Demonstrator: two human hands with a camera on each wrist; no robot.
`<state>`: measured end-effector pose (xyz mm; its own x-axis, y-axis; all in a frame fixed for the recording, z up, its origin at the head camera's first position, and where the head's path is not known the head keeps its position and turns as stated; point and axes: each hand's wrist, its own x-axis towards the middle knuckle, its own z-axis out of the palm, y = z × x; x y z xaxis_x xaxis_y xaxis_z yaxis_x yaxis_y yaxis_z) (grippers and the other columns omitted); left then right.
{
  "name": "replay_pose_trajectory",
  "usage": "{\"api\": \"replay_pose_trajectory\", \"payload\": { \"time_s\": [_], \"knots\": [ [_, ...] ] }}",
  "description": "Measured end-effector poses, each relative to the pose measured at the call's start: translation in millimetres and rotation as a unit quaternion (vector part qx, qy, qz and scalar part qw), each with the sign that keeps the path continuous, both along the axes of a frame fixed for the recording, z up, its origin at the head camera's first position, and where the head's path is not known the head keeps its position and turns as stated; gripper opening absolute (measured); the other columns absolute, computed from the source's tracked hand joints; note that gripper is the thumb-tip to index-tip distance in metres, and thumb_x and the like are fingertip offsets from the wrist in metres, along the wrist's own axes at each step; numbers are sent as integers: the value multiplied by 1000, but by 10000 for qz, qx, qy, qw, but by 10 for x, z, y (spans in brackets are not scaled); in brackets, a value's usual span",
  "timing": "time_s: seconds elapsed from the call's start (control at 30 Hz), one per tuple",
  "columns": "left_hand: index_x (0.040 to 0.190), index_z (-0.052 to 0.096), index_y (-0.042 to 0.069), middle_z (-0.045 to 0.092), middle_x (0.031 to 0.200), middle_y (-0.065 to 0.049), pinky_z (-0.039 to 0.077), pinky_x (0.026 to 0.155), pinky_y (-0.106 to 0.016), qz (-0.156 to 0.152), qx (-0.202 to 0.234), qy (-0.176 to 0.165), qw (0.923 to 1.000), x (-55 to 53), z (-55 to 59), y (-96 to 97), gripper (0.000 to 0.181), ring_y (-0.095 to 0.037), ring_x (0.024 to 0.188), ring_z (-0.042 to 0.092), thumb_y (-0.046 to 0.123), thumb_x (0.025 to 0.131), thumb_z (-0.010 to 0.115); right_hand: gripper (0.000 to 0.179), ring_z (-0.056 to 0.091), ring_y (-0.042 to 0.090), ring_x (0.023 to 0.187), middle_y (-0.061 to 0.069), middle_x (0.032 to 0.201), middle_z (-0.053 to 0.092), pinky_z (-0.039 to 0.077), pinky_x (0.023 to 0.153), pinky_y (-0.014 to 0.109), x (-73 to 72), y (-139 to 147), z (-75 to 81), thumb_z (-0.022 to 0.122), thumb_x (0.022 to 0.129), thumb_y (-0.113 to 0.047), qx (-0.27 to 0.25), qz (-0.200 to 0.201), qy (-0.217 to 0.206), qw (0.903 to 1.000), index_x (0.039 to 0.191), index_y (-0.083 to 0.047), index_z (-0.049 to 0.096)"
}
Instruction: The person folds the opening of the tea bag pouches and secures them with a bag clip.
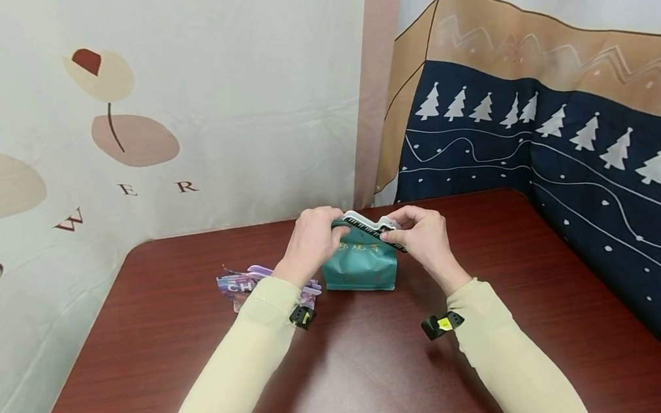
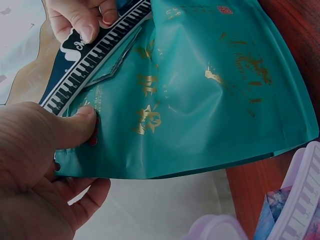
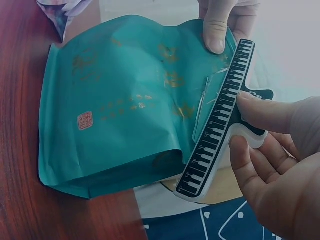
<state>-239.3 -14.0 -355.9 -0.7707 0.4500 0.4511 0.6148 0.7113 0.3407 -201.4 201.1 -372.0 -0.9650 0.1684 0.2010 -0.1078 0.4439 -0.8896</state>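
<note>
A teal pouch bag (image 1: 362, 270) with gold lettering stands upright on the table. My left hand (image 1: 314, 237) pinches one top corner of it, thumb on the front face in the left wrist view and the other fingers behind. My right hand (image 1: 427, 237) holds a bag clip (image 3: 215, 125) with a black-and-white piano-key pattern, its thumb and fingers on the clip's black and white handle. The clip's long bar runs along the bag's top edge, beside a folded flap (image 2: 112, 65) of the bag.
Left of the teal bag, partly behind my left forearm, lies a purple printed pouch (image 1: 234, 286) with a lilac piano-key clip (image 2: 302, 195). The brown table (image 1: 374, 373) meets a pale curtain (image 1: 251, 108) behind and a navy tree-patterned cloth (image 1: 479, 147) at right.
</note>
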Motion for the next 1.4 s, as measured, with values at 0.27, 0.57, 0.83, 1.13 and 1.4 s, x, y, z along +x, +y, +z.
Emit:
{"api": "replay_pose_trajectory", "payload": {
  "time_s": [0.27, 0.57, 0.83, 1.13, 1.4],
  "knots": [
    [78, 71, 9, 68, 75, -2, 50, 64, -36, 33, 10, 14, 10000, 11, 0, 0, 14, -21, 67, 61, 11, 89, 80, 27, 68, 20, 82, 13, 96, 77, 57, 64, 23, 8, -13, 5, 88, 79, -5, -147, -1, -43, 9999, 104, -5, 80],
    [86, 75, 7, 73, 81, -5, 52, 66, -38, 115, 115, -67, 9998, 12, -9, 13, 8, -22, 69, 63, 11, 89, 80, 28, 68, 19, 81, 14, 96, 77, 56, 64, 22, 6, -46, 5, 88, 78, -3, -254, -11, 94, 9996, 104, -4, 80],
    [88, 76, 7, 75, 84, -5, 51, 66, -38, 141, 152, -98, 9997, 4, -12, 13, 7, -23, 70, 64, 12, 89, 81, 28, 68, 18, 81, 15, 95, 77, 56, 63, 22, 2, -59, 6, 88, 78, -2, -377, -33, 148, 9992, 105, -3, 80],
    [90, 74, 8, 73, 89, -6, 53, 73, -39, 58, -38, -387, 9992, 7, 49, -32, 8, -24, 77, 64, 14, 91, 80, 29, 67, 18, 80, 14, 95, 77, 56, 62, 22, 0, -54, -11, 89, 78, -3, -379, -36, 155, 9992, 105, -3, 80],
    [93, 73, 7, 72, 91, -6, 54, 75, -40, 74, -81, -543, 9985, 38, 77, -56, 7, -24, 81, 64, 8, 90, 79, 29, 69, 22, 83, 15, 95, 77, 53, 65, 20, -8, -49, -7, 88, 77, -2, -188, -69, 147, 9997, 105, -3, 80]
  ]
}}
